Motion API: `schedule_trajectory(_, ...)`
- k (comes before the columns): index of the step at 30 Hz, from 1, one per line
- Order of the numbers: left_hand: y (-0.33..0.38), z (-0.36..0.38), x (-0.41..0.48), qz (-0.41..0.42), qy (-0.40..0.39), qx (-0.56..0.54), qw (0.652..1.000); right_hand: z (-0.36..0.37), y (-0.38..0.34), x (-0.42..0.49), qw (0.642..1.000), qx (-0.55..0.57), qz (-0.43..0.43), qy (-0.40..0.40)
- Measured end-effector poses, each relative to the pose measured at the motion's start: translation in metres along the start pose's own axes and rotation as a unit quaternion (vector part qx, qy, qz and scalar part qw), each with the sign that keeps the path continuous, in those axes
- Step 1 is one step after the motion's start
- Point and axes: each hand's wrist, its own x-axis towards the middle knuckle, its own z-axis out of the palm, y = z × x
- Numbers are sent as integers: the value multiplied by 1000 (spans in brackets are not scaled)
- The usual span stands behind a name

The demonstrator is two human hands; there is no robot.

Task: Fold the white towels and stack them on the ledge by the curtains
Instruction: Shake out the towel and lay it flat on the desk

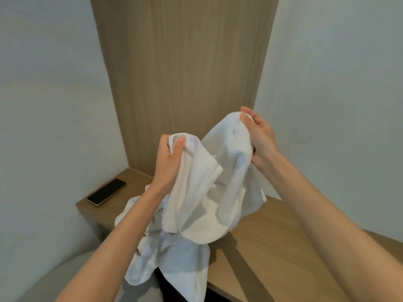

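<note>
Left hand and right hand fingers pinch white towel, hanging lengthwise downward.

The raised white cloth towel is soft woven fabric, matt, with a fine nap and a flatter hemmed band along its edge; it creases freely. The second white cloth towel beneath it shows the same matt, rumpled weave. The light brown wooden ledge has a smooth, low-sheen face with faint straight grain. The tall wood-grain wall panel matches it: matt, with vertical grain. The black rectangular phone has a glossy, glass-like face and a paler, metallic-looking rim. The pale walls are smooth and matt. The grey rounded seat looks cloth-covered and matt; its weave is too blurred to tell.
</note>
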Motion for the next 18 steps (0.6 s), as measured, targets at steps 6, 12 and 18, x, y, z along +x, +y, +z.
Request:
schedule_trajectory(6, 7, 85, -47, -26, -86, -23, 996, -94, -21, -42, 990, 16, -7, 138)
schedule_trajectory(12, 21, 173, -89, 1, -167, -16, 986, -202, -44, -74, 961, 14, -59, 269)
schedule_trajectory(18, 22, 258, -119, -7, -214, -4, 977, -308, -62, -96, 921, -71, -98, 371)
